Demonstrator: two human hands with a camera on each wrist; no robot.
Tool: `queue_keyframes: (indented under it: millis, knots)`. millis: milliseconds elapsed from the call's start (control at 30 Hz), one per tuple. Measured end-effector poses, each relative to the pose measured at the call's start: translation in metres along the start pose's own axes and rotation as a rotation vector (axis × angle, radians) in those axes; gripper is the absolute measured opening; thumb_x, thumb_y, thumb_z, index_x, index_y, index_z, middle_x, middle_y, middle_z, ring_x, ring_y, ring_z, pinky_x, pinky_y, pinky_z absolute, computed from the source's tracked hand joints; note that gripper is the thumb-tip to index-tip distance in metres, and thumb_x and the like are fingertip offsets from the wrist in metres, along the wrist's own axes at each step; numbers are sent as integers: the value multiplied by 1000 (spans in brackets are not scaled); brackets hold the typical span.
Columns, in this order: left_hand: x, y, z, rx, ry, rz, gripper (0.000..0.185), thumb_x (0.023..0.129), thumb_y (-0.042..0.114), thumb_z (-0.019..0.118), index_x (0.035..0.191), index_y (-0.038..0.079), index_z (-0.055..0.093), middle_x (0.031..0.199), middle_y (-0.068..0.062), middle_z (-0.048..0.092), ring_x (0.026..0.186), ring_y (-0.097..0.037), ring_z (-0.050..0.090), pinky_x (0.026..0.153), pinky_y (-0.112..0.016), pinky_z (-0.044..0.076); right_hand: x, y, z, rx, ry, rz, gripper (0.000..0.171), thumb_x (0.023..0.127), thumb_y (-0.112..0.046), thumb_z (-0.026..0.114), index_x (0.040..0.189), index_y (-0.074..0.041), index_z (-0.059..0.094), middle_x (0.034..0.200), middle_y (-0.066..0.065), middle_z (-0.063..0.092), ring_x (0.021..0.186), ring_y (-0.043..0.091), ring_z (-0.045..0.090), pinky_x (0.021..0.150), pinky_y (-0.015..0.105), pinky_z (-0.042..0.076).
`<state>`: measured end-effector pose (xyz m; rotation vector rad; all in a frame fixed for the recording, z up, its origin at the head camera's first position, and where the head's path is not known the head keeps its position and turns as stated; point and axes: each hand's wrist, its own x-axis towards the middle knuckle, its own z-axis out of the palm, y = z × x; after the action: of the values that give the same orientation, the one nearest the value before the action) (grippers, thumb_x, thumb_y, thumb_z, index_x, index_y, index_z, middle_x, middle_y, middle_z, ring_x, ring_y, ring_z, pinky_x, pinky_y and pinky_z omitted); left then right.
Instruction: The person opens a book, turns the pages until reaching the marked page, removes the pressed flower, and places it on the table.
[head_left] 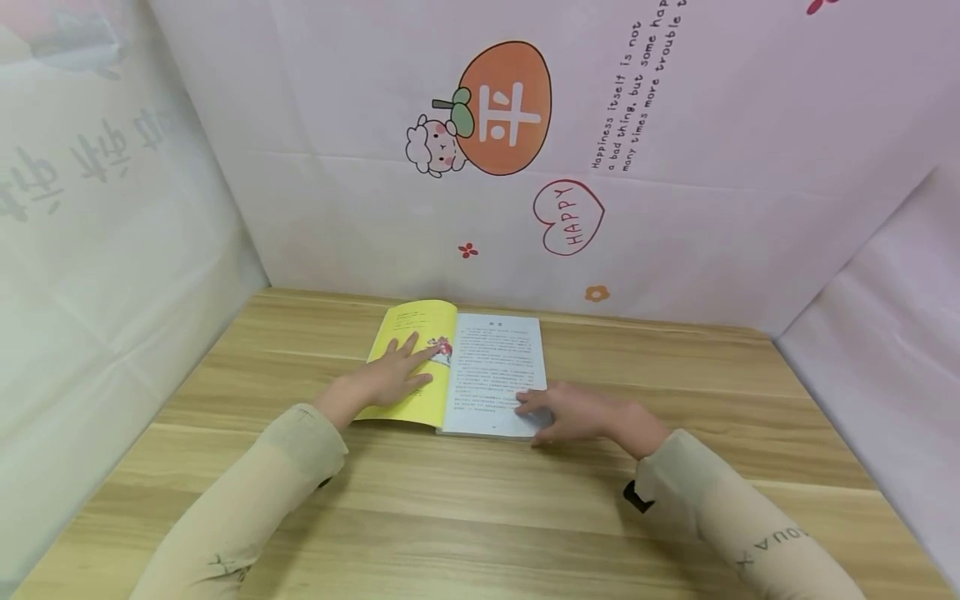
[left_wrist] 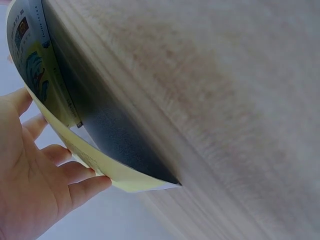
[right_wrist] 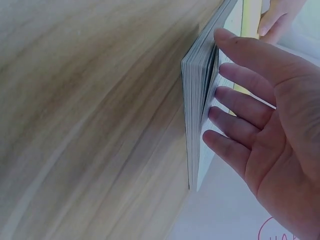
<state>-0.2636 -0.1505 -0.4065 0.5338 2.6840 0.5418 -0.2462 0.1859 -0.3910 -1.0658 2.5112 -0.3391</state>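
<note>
Beige sleeves (head_left: 247, 500) nearest; wooden table (head_left: 480, 517), pink walls (head_left: 712, 250) (cartoon prints); 2 flat hands press book (head_left: 491, 367).

Head looks down; wrists close on book (head_left: 457, 371)

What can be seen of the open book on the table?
The book is a thin paperback lying open and flat on the wooden table, near the back wall. Its left side is a yellow inside cover with a small picture; its right page is white with printed text. The left hand rests flat on the yellow side, whose cover curves up off the table in the left wrist view. The right hand has its fingers on the right page's lower corner, by the page stack.
</note>
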Motion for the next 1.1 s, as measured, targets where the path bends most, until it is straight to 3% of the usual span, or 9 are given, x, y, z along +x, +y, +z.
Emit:
queue_keyframes:
  millis: [133,267,333,400,800,867,933,1033,1100]
  knots:
    - [0,1,0,2,0,-4,65,110,45,43,166,23,21,170,-17,-6,151,-53,-5,110,-76,21,0,2,-1,-15,-2,2,50,92,-25,80,137,-6,67,153,13,49,142,33,44,97,40,45]
    - [-1,2,-1,0,-1,-5,64,110,44,44,166,22,21,170,-17,-6,151,-53,-5,110,-76,21,-1,3,-3,-9,-13,-13,48,94,-24,78,136,-5,66,153,15,47,89,18,65,81,32,46]
    - [-1,3,-1,-3,-3,-5,64,110,44,44,166,22,21,171,-17,-6,151,-52,-5,110,-77,20,-2,4,-4,2,-21,-21,45,95,-21,76,135,-5,67,153,17,47,61,9,44,69,27,43]
    - [-1,3,0,-4,-2,-7,64,110,44,43,166,23,21,171,-17,-5,151,-52,-5,110,-77,20,-3,5,-5,11,-25,-30,40,96,-17,74,133,-4,69,151,18,49,54,6,27,60,23,38]
    - [-2,3,-1,6,4,-7,64,110,44,43,166,23,20,170,-18,-6,151,-52,-5,108,-79,19,-10,10,-5,-25,50,-127,33,92,-3,67,124,1,72,138,21,61,55,4,27,53,20,34]
    - [-2,3,-1,4,3,-6,64,110,44,43,166,23,20,170,-18,-6,151,-52,-5,108,-80,19,-11,10,-4,-50,78,-125,31,94,-3,68,124,1,73,138,20,62,61,5,50,60,21,46]
    - [-2,3,-1,5,1,-3,64,110,44,42,166,24,18,170,-18,-6,151,-53,-5,107,-81,19,-11,11,-2,-63,106,-107,30,95,-3,68,125,1,72,137,21,62,86,18,70,76,28,57]
    - [-3,3,-1,1,-1,4,64,111,44,42,167,26,16,170,-19,-7,150,-55,-6,104,-84,17,-11,10,1,-81,157,-41,29,98,-9,69,125,1,72,135,22,63,122,34,63,95,40,55]
    - [-4,3,-1,0,-6,7,64,111,43,41,167,26,14,169,-20,-8,150,-55,-7,103,-85,17,-10,9,2,-64,191,17,31,100,-15,69,126,2,71,126,22,69,102,27,72,86,37,58]
